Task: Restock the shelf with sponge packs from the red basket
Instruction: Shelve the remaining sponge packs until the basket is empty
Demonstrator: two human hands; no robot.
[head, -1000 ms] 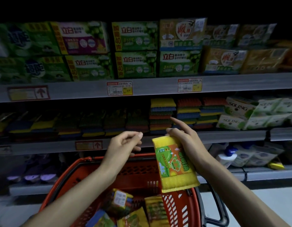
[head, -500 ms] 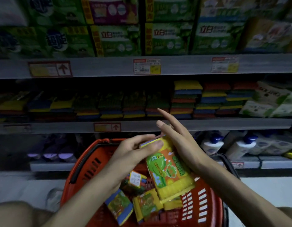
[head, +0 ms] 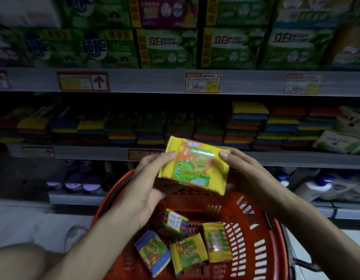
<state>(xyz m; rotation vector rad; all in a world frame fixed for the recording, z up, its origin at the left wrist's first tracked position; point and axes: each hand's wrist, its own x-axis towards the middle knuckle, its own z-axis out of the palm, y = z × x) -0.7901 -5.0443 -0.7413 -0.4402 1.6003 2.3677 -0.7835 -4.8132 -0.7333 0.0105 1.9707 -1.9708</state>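
Observation:
A yellow sponge pack [head: 195, 167] with a green and orange label is held flat above the red basket [head: 262, 235], in front of the middle shelf's edge [head: 296, 158]. My left hand [head: 146, 186] grips its left end, thumb on top. My right hand [head: 247, 174] holds its right end. Several more sponge packs [head: 187, 251] lie loose in the basket's bottom. On the middle shelf, stacks of coloured sponges [head: 247, 126] fill the row; those at the left are lower and dim.
Green detergent boxes [head: 169, 47] crowd the top shelf above price tags [head: 202, 82]. White packs [head: 344, 138] sit at the right of the sponge row. White bottles with blue caps [head: 316, 184] stand on the bottom shelf. My knee [head: 19, 261] shows at lower left.
My left hand has taken hold of the pack, which turned from hanging upright in the right hand to lying flat between both hands. The view tilted down and closer to the shelf.

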